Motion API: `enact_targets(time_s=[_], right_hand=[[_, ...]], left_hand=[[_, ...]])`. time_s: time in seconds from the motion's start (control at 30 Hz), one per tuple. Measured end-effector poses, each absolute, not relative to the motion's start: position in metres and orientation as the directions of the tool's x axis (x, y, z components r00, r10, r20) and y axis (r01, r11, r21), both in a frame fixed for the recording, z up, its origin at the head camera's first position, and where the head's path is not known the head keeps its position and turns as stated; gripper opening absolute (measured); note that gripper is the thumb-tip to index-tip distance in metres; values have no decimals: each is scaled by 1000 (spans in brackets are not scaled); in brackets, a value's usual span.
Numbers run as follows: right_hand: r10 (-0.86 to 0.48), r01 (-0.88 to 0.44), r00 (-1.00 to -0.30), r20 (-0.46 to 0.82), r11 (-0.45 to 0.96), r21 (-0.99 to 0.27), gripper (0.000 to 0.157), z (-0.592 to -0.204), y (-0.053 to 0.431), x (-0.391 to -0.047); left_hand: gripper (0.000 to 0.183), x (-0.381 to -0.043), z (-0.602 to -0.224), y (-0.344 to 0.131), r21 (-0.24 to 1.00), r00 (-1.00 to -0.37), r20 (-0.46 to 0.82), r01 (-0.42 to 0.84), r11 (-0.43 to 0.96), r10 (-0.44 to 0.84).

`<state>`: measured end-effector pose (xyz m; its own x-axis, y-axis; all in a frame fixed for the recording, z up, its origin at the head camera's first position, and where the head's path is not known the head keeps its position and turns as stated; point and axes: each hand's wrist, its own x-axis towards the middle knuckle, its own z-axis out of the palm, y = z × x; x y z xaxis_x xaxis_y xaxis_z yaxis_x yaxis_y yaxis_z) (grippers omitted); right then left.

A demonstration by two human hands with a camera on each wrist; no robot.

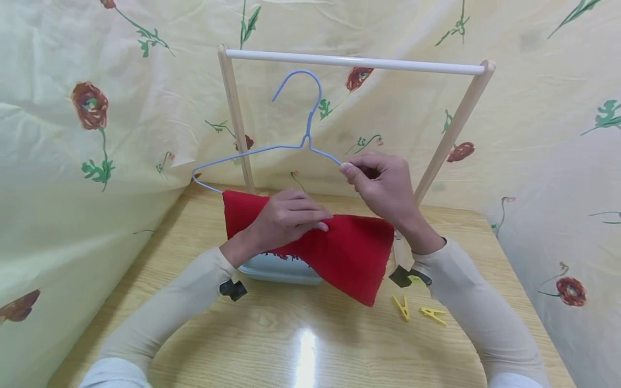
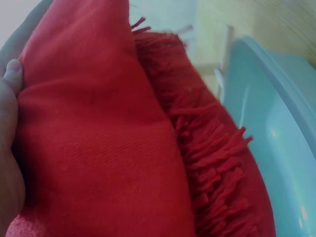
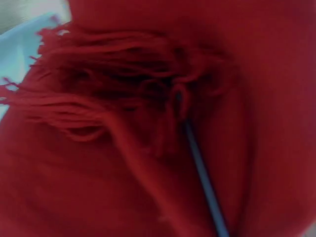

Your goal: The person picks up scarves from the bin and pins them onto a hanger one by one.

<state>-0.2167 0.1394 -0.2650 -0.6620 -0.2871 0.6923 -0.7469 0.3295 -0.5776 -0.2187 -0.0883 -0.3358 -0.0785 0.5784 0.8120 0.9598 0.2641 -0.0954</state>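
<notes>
A red fringed scarf (image 1: 354, 248) hangs folded over the lower part of a blue wire hanger (image 1: 309, 123). My left hand (image 1: 291, 218) grips the scarf at its upper fold, and its thumb (image 2: 14, 74) presses the cloth in the left wrist view. With thumb and fingertips my right hand (image 1: 383, 186) pinches the hanger's right shoulder, whose outer end the hand hides. In the right wrist view, a dark length of hanger wire (image 3: 205, 177) runs in among the scarf's fringe (image 3: 74, 108). The hanger's hook points up, in front of the rack.
Behind the hanger stands a rack with a white rod (image 1: 364, 62) and wooden posts (image 1: 456, 126). A pale blue basin (image 1: 281, 276) sits under the scarf. Yellow clothespins (image 1: 401, 308) lie on the wooden table (image 1: 233, 339) at the right. Flowered cloth surrounds the table.
</notes>
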Motion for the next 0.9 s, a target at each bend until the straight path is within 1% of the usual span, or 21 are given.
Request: enact_targets(time_s=[0.1, 0.17, 0.2, 0.27, 0.37, 0.43, 0.5, 0.53, 0.57, 0.63, 0.77, 0.83, 0.9], right_hand=[[-281, -752, -657, 700, 312, -581, 6, -264, 140, -215], [-286, -763, -645, 709, 298, -574, 6, -263, 140, -214], [-288, -769, -637, 714, 291, -569, 5, -262, 140, -213], [-291, -777, -628, 721, 282, -563, 5, -262, 141, -212], [-291, -782, -622, 727, 280, -558, 5, -261, 141, -211], [-288, -779, -626, 725, 281, -560, 5, -261, 141, -211], [-288, -777, -628, 723, 282, -562, 5, -261, 142, -212], [-289, -776, -629, 722, 282, -564, 5, -262, 142, -212], [-291, -776, -630, 720, 281, -565, 5, -262, 143, -213], [-292, -776, -629, 721, 282, -564, 5, -263, 144, -214], [-277, -769, -637, 719, 285, -572, 6, -263, 148, -215], [-269, -760, -648, 713, 290, -581, 6, -264, 151, -215], [-269, -753, -656, 705, 297, -587, 6, -264, 152, -215]], left_hand=[[33, -217, -337, -90, -159, -57, 775, 946, 282, 629], [33, -218, -338, -91, -162, -71, 764, 941, 297, 641], [33, -218, -338, -91, -147, -91, 762, 940, 308, 642], [35, -218, -337, -92, -106, -158, 754, 929, 355, 638], [41, -218, -334, -93, -10, -316, 711, 889, 459, 628], [44, -217, -333, -93, 26, -414, 659, 847, 531, 628], [43, -217, -333, -94, 34, -476, 616, 812, 583, 628], [41, -217, -334, -94, 32, -493, 603, 801, 598, 628], [39, -217, -334, -94, 25, -499, 599, 793, 609, 626], [36, -217, -336, -95, 6, -491, 614, 785, 619, 618], [38, -217, -337, -97, -16, -471, 643, 781, 625, 605], [40, -217, -336, -100, -18, -480, 634, 774, 633, 606], [41, -216, -334, -105, -15, -507, 613, 760, 650, 607]])
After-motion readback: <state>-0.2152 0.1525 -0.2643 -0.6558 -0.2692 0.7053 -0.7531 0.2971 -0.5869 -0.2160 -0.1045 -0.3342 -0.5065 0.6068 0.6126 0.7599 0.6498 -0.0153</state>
